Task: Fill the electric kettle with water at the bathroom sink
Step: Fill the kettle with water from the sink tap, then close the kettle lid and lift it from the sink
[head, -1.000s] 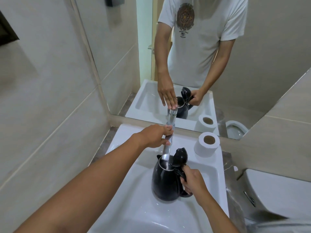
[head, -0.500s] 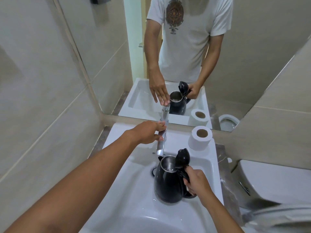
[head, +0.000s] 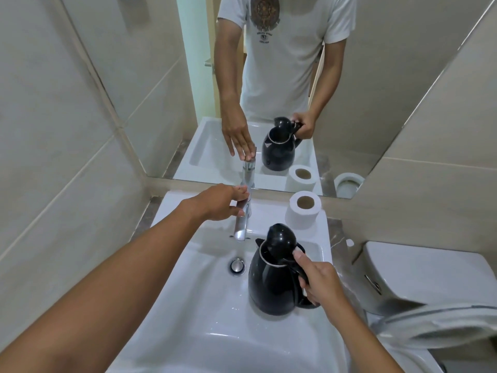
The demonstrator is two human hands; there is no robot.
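While right hand (head: 320, 281) grips handle, black kettle (head: 271, 286) upright, lid open.

Small tiled bathroom: white sink (head: 204, 313) w/ tap (head: 243, 222), mirror (head: 376, 84), toilet (head: 419, 281), loo roll (head: 304, 211).

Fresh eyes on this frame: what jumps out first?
The black kettle, lid up, held by its handle in the right hand over the white sink, to the right of the faucet. The left hand rests on the faucet's top. The mirror behind reflects it all.
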